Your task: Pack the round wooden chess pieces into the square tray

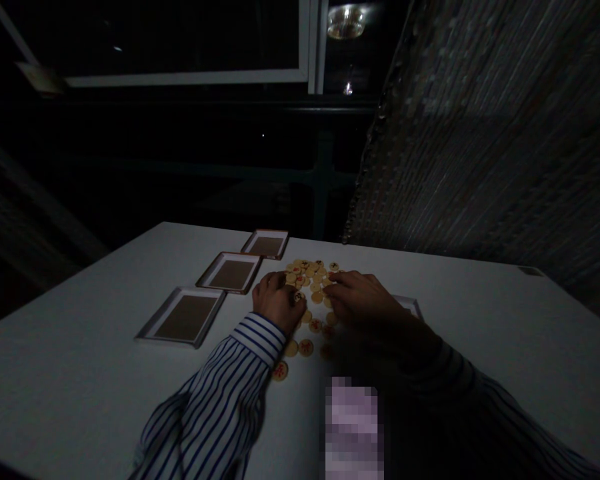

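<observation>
Round wooden pieces [306,270], several with red or black characters, lie in a loose heap at the middle of the white table. My left hand [279,303] rests at the left side of the heap, its fingers bent and spread, with a black-marked piece between thumb and fingers; whether it grips the piece is unclear. At the right side, my right hand [357,298] reaches over the pieces with its fingertips on or just above them; what is under them is hidden. Nearer to me lie a few red-marked pieces [306,347], one [280,371] beside my left sleeve.
Three shallow trays stand left of the heap: a silver-rimmed one [166,341], a brown-rimmed one [229,291] and another [265,255] farther back. Part of a further tray [411,305] shows behind my right hand. A beaded curtain [460,153] hangs beyond the table at right.
</observation>
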`<act>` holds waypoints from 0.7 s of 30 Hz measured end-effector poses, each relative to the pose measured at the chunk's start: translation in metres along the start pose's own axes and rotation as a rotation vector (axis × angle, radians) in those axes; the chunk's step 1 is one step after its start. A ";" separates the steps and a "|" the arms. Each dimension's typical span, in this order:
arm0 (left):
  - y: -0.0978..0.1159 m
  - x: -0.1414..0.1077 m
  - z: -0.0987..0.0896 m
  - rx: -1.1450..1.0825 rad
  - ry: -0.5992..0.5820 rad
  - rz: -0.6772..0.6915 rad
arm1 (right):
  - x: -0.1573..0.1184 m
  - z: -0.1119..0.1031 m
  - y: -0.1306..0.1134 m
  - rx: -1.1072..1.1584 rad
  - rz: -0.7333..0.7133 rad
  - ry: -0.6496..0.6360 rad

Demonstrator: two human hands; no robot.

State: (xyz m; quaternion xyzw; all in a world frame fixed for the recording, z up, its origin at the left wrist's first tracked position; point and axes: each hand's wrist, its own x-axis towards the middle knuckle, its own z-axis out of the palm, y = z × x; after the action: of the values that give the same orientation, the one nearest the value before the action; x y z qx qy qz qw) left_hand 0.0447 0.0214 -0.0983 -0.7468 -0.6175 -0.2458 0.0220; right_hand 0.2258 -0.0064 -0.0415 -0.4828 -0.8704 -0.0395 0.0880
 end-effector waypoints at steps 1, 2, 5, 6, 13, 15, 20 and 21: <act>0.000 0.000 0.000 -0.010 0.009 0.010 | 0.000 0.000 0.000 -0.004 0.004 -0.003; -0.001 0.001 -0.001 -0.021 0.017 0.025 | 0.000 0.000 0.001 -0.008 0.006 -0.005; -0.001 0.002 -0.002 -0.038 0.051 0.064 | -0.001 -0.001 0.004 -0.011 0.010 0.008; -0.001 0.002 -0.002 -0.039 0.065 0.077 | -0.001 -0.001 0.005 -0.011 0.010 0.011; 0.002 0.000 -0.006 -0.091 0.172 0.152 | -0.002 -0.008 0.007 -0.024 0.020 0.031; 0.003 0.000 -0.008 -0.107 0.191 0.170 | -0.003 -0.010 0.006 -0.022 0.014 0.043; 0.005 -0.002 -0.012 -0.141 0.224 0.217 | -0.006 -0.016 0.005 -0.016 0.023 0.057; 0.006 -0.003 -0.012 -0.150 0.239 0.232 | -0.006 -0.017 0.005 -0.014 0.023 0.059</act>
State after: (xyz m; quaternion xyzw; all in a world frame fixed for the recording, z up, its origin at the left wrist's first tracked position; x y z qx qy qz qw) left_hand 0.0457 0.0133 -0.0871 -0.7780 -0.5004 -0.3739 0.0676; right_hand 0.2350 -0.0119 -0.0260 -0.4920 -0.8615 -0.0590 0.1108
